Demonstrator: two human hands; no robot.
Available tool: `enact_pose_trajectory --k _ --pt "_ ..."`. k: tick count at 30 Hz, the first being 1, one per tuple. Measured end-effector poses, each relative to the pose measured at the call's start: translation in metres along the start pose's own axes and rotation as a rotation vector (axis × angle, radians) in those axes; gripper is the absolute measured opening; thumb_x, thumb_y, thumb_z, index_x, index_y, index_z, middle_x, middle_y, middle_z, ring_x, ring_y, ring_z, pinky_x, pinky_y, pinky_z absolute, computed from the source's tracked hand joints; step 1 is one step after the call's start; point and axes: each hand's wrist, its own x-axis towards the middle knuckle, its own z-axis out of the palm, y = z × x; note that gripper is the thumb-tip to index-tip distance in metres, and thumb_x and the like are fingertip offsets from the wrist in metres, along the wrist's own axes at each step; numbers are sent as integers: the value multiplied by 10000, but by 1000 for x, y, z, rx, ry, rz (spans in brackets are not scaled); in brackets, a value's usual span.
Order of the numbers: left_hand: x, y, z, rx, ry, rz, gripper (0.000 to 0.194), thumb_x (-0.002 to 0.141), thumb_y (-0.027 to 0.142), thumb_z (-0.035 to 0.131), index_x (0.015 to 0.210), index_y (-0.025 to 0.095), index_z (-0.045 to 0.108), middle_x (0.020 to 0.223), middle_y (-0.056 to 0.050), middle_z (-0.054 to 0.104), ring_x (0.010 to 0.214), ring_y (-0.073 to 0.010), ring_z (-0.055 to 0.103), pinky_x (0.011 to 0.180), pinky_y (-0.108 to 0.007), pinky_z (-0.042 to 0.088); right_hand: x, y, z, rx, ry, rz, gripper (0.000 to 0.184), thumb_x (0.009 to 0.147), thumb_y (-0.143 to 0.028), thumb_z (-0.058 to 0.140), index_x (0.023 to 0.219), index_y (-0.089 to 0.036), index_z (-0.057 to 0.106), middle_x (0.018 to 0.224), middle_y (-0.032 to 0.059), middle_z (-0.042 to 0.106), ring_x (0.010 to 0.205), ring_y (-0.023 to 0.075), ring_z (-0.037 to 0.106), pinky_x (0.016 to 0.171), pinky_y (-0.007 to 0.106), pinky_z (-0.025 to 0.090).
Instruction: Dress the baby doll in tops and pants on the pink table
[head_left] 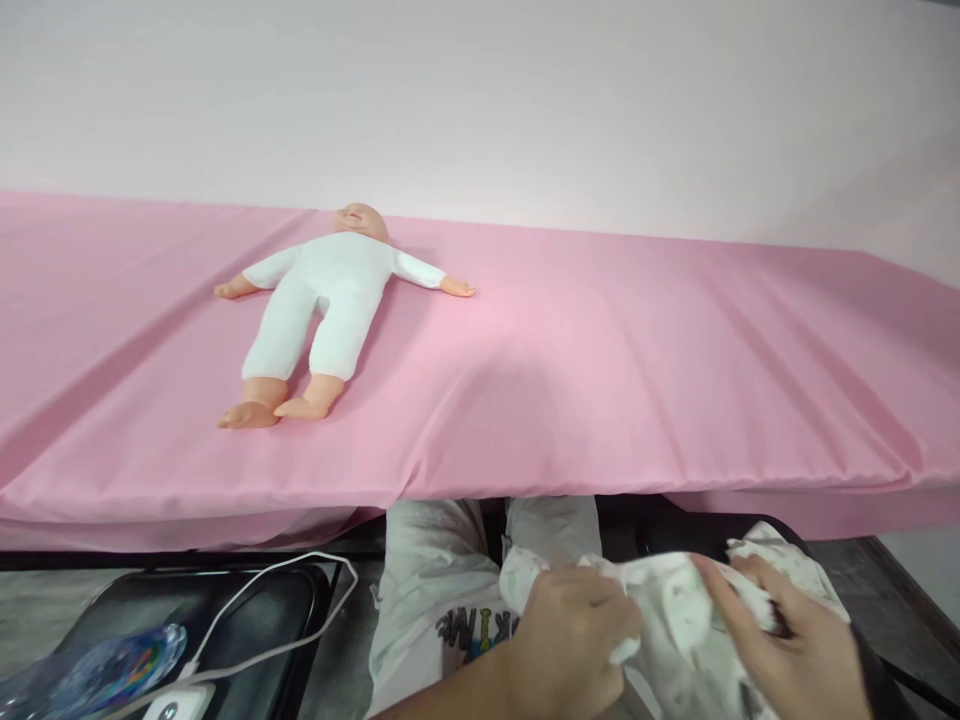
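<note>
Low in front of my lap, both hands grip a bunched white cloth (679, 610) with a faint print; its folds hide whether it is a garment. My left hand (574, 635) is closed in a fist around one part, with cloth showing on both sides of it. Fingers and thumb of my right hand (799, 625) pinch another part, and more of the cloth spills past the knuckles. Away to the left, a baby doll (330, 290) in a white bodysuit lies on its back, arms spread, touched by neither hand.
A pink sheet (600, 370) covers the table, which meets a pale wall (525, 110). At lower left, a black chair seat (255, 610) carries a clear plastic bottle (112, 670), a white device (180, 703) and a white cable (300, 560). My legs (427, 570) are under the table edge.
</note>
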Motion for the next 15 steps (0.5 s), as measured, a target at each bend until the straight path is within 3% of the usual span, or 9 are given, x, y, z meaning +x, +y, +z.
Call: enact_pose_trajectory --k 3,5,8,11,15 --pt "7 6 15 -378 157 -361 164 711 131 484 672 194 338 570 44 369 521 -84 361 503 -218 286 -19 -20 36 77 75 -14 337 816 -495 599 651 -218 500 532 -42 499 421 90 435 466 198 420" --pt "12 11 17 -624 244 -474 142 811 213 472 743 200 347 635 39 389 569 -87 385 547 -211 343 -28 -31 51 222 39 -21 263 885 -440 525 747 -217 513 663 -14 571 561 114 545 544 191 456" --pt "13 17 16 -912 284 -483 232 894 408 468 932 191 395 791 -6 459 675 -106 440 628 -230 421 -32 -33 61 358 -12 -126 230 922 -417 456 997 -216 540 905 44 587 800 164 610 660 227 502" --pt "8 18 13 -1149 268 -504 403 876 511 533 1093 193 413 947 -61 548 817 -134 547 747 -268 467 -28 -18 63 354 15 -286 397 854 -432 569 1166 -199 491 1054 95 539 916 214 607 722 284 533" --pt "3 19 0 -1392 136 -552 632 823 608 583 1270 206 387 1165 -146 595 1087 -225 599 951 -386 449 -24 0 58 322 44 -302 417 759 -304 700 1116 -181 522 1044 116 568 892 236 643 699 300 566"
